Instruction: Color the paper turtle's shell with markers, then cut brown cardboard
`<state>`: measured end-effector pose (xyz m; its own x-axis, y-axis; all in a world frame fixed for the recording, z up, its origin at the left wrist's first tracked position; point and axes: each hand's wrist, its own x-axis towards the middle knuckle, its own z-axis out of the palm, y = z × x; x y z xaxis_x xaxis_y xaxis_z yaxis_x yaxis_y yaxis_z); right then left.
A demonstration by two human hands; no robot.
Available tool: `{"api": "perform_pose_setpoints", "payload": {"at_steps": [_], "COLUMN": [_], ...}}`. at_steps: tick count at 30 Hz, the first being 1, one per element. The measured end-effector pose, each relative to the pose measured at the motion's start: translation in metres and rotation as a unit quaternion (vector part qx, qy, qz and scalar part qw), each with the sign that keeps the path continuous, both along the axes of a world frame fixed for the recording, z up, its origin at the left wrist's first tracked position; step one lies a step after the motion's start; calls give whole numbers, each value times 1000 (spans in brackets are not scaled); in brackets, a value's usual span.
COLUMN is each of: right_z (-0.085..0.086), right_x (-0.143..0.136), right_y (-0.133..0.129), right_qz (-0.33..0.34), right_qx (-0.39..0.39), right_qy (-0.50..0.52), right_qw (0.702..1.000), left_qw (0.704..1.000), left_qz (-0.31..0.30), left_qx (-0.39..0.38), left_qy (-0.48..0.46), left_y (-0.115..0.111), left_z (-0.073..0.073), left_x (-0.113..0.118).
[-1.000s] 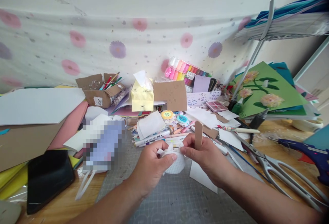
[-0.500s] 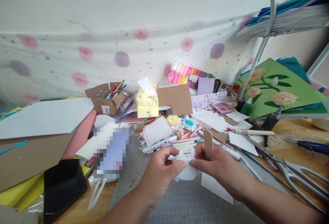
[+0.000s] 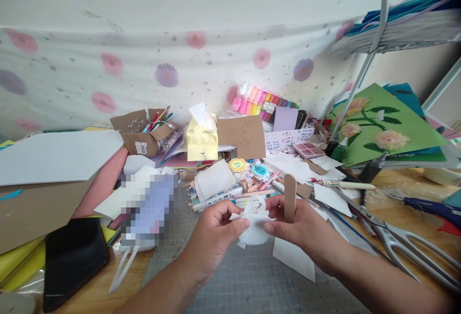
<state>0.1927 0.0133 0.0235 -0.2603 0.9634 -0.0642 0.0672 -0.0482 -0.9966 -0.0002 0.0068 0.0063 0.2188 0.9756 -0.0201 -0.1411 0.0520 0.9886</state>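
Between my two hands, over a grey gridded cutting mat (image 3: 230,285), is a white, dimpled piece of soft tissue-like material (image 3: 256,230) with a ragged, torn-looking upper part. My left hand (image 3: 216,237) pinches its left edge between thumb and fingers. At the right edge, the fingers and thumb of my right hand (image 3: 309,225) touch it. A flat wooden craft stick (image 3: 290,194) also stands upright in my right hand, its lower end hidden by the fingers. A white paper piece (image 3: 293,259) lies on the mat below my right hand.
Behind my hands lie several markers (image 3: 219,199) and two round badges, one yellow (image 3: 237,165). Large scissors (image 3: 391,237) lie at right. A yellow tissue pack (image 3: 202,141), a cardboard box (image 3: 142,136) with pencils, and a black phone-like slab (image 3: 75,261) stand or lie farther left.
My hands have drawn slightly apart, and more of the white piece shows between them. The craft stick sits a little higher and more upright. The whole view has shifted slightly.
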Motion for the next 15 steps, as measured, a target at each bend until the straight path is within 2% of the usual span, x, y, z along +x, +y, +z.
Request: {"api": "perform_pose_setpoints", "payload": {"at_steps": [5,10,15], "right_z": [0,5,6], "right_x": [3,1,0], "right_y": [1,-4,-6], "right_qz": [-11,-27,-31], "right_qx": [-1,-8,-10], "right_qy": [-29,-8,-8], "right_qw": [1000,1000,999], "left_qw": [1000,999,999], "left_qz": [-1,-38,-21], "left_qx": [-3,-24,-15], "left_qy": [-18,-24,-25], "left_y": [1,1,2], "left_z": [2,4,5], "left_x": [1,0,0]}}
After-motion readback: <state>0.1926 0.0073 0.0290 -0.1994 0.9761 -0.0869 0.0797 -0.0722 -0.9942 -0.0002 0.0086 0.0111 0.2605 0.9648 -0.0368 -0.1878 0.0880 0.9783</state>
